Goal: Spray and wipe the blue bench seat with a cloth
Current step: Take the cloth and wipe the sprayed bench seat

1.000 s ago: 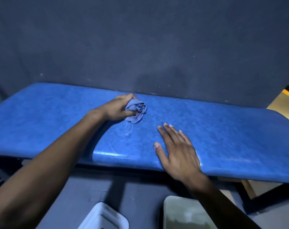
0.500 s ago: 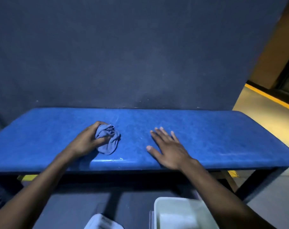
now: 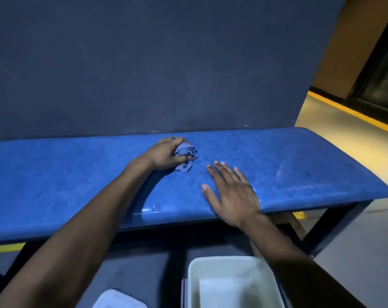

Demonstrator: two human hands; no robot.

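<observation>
The blue bench seat (image 3: 299,165) runs across the view, against a dark wall. My left hand (image 3: 164,155) grips a bunched pale blue cloth (image 3: 185,157) and holds it down on the seat near the back edge, a little left of centre. My right hand (image 3: 232,193) lies flat on the seat with fingers spread, close to the front edge and right of the cloth. A wet shine shows on the front edge between my arms. No spray bottle is in view.
A white plastic tub (image 3: 230,283) stands on the floor below the bench front. Part of another white object (image 3: 119,300) shows at the bottom edge. The dark wall (image 3: 166,63) rises behind the seat. A yellow floor line (image 3: 353,112) runs at the right.
My left hand has carried the cloth from the front part of the seat back toward the wall. My right hand stays flat in about the same place.
</observation>
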